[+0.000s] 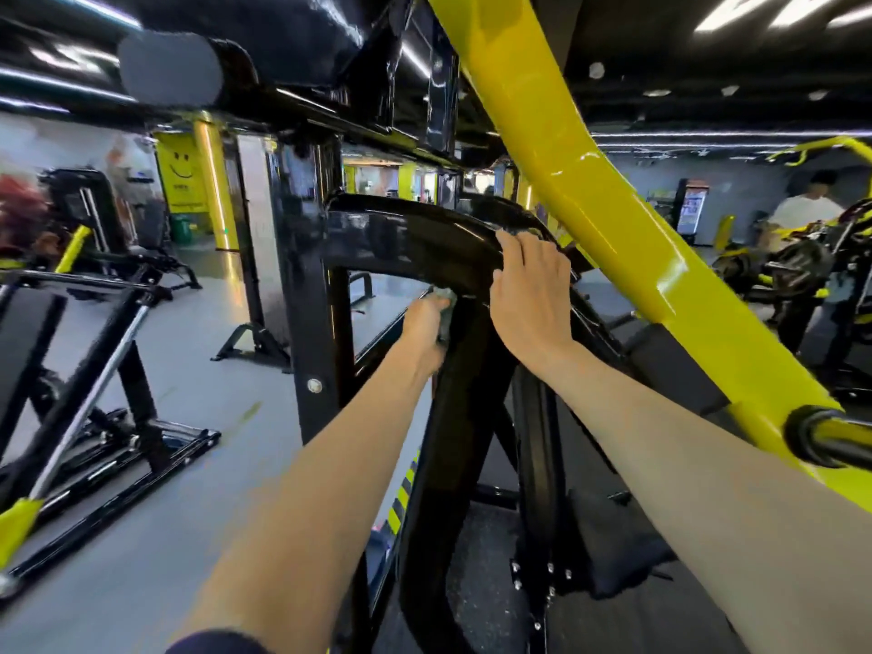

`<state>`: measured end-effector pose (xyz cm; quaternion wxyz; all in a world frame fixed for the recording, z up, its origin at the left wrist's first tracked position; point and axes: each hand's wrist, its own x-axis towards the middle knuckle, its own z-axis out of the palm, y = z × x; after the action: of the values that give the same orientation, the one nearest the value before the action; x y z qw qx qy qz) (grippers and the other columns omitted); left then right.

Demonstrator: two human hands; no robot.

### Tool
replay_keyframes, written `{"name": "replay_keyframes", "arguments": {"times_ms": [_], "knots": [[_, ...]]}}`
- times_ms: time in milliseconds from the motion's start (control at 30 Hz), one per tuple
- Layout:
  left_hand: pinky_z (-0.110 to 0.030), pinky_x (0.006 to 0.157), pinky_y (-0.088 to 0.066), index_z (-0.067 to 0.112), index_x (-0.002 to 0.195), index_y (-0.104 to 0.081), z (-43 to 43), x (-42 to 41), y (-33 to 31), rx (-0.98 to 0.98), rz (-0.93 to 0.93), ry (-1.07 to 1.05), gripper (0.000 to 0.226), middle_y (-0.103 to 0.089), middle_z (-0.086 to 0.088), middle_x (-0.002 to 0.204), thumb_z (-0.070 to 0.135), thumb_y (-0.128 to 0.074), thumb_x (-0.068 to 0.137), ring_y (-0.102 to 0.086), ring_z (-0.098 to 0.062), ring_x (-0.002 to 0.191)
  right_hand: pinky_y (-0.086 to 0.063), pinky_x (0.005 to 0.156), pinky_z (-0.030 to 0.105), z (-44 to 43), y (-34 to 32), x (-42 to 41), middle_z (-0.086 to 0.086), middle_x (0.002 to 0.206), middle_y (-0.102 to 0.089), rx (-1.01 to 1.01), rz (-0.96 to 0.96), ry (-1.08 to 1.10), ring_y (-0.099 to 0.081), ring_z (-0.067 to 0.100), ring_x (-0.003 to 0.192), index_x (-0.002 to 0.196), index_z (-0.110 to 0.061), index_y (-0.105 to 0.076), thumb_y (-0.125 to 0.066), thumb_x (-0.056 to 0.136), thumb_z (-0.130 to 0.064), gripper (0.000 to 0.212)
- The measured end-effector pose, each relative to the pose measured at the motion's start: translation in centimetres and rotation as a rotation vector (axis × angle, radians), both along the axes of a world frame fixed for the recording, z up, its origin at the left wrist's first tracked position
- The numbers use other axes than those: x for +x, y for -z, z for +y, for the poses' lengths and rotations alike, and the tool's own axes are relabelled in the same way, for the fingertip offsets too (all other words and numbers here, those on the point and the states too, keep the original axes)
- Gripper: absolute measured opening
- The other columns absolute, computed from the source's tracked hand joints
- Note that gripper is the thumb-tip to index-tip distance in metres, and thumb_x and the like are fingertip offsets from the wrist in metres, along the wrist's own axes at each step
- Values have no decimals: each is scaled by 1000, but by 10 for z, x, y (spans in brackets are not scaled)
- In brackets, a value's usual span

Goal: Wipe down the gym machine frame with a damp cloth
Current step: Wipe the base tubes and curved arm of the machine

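View from the head, looking forward and down along both bare forearms. The black frame [406, 243] of the gym machine fills the centre: a curved top tube runs from 10 o'clock to 1 o'clock of centre and bends down into a broad upright that drops towards 6 o'clock.

The left hand [424, 328], just left of centre, grips a grey cloth [446, 299], the fingers closed round it. The cloth is pressed against the left face of the frame, directly below the bend of the top tube. How much of the cloth lies behind the hand cannot be told.

The right hand [531, 299], at 3 o'clock of the left hand and close beside it, rests on the outer curve of the frame. Its fingers [514, 247] lie close together and hook over the tube's top edge. A small grey patch shows at the fingertips; what it is cannot be told.

A yellow arm [590, 195] of the machine crosses from 12 o'clock to 4 o'clock, passing to the right of the right hand. A grey roller pad [172, 68] sits at 11 o'clock. A second machine [141, 398] stands on the grey floor [198, 370] at 8 o'clock. A person in a white shirt [807, 210] stands at 2 o'clock, well apart.
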<state>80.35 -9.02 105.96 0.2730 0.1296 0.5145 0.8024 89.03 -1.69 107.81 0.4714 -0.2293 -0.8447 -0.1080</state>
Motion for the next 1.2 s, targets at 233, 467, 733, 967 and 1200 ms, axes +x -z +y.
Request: {"name": "replay_keyframes", "arguments": {"times_ms": [233, 467, 733, 967, 1200], "knots": [[-22, 54, -46, 5, 91, -58, -31, -10, -4, 41, 83, 139, 24, -63, -6, 70, 7, -37, 103, -58, -15, 60, -34, 102, 47, -33, 6, -30, 18, 135, -50, -33, 150, 72, -46, 36, 123, 137, -5, -46, -57, 87, -4, 51], [-46, 94, -51, 2, 109, -56, -59, -84, -6, 76, -113, -40, 27, -61, -17, 113, 17, -37, 96, -62, -32, 100, -40, 94, 44, -67, -6, -62, 17, 123, -55, -11, 173, -49, -52, 36, 113, 123, -4, -56, -63, 79, -2, 45], [-42, 89, -38, 5, 130, -48, -46, -69, -48, 365, -368, -232, 38, -54, -22, 115, 17, -28, 101, -52, -37, 100, -45, 86, 42, -66, 14, -79, 17, 113, -60, 67, 87, -193, -57, 35, 101, 115, -3, -61, -64, 72, 1, 43], [-41, 78, -45, -5, 130, -45, -72, -57, -24, 392, -254, -117, 32, -51, -24, 126, 9, -34, 104, -52, -41, 112, -34, 94, 39, -70, 24, -77, 14, 121, -55, 16, -48, -242, -50, 33, 109, 124, -6, -56, -52, 83, -1, 41], [-40, 75, -48, -4, 101, -54, -128, -71, -25, 505, -140, -159, 30, -60, -19, 96, 16, -32, 104, -58, -31, 87, -32, 88, 35, -100, 26, -103, 11, 119, -55, -7, -85, -347, -47, 31, 107, 126, -7, -52, -47, 83, 1, 44]]}}
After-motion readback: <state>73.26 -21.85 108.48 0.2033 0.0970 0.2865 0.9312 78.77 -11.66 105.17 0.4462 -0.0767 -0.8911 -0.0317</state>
